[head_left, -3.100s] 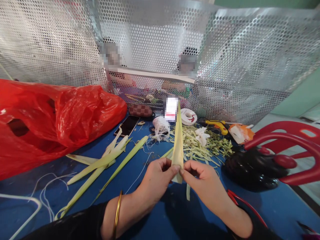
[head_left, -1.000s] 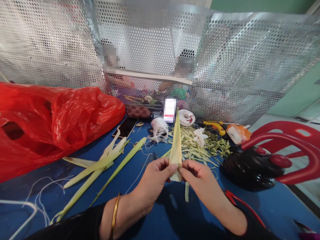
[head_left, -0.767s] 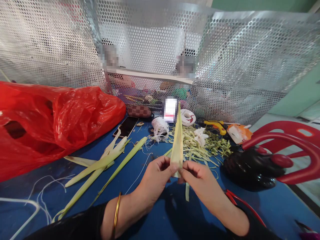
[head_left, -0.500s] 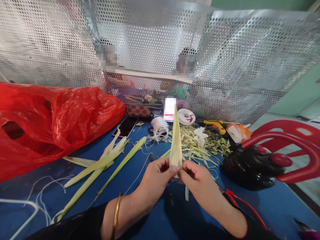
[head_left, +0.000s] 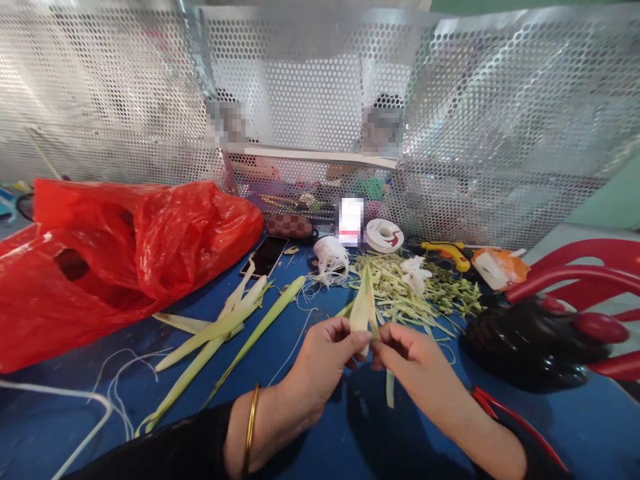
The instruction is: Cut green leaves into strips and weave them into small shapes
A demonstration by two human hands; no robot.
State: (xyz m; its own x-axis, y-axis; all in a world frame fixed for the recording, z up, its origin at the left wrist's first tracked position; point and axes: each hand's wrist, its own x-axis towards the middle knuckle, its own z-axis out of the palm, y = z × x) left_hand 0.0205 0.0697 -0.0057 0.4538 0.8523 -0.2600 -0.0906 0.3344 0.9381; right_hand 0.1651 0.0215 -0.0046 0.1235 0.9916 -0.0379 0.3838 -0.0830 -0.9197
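A pale green corn husk [head_left: 361, 310] stands up between my two hands above the blue table, folded over to a point at its top. My left hand [head_left: 320, 357] pinches its lower left part between thumb and fingers. The fingers of my right hand [head_left: 413, 357] are closed on the right side of the same husk, where a narrow folded-down length meets them. Several more corn husks [head_left: 215, 323] lie on the table to the left. Beyond my hands spreads a heap of shredded green strips [head_left: 387, 290].
A red plastic bag [head_left: 135, 247] fills the left side. Behind are a phone [head_left: 269, 255], white thread [head_left: 331, 259], a ribbon spool [head_left: 385, 235] and a yellow-handled tool [head_left: 447, 253]. A shiny black object [head_left: 530, 347] and red handles [head_left: 520, 417] lie right. Perforated sheeting [head_left: 310, 87] hangs behind.
The husk's long upright tip has come down, so the husk is now folded and shorter. My right hand has shifted slightly away from the left. The view has turned a little left.
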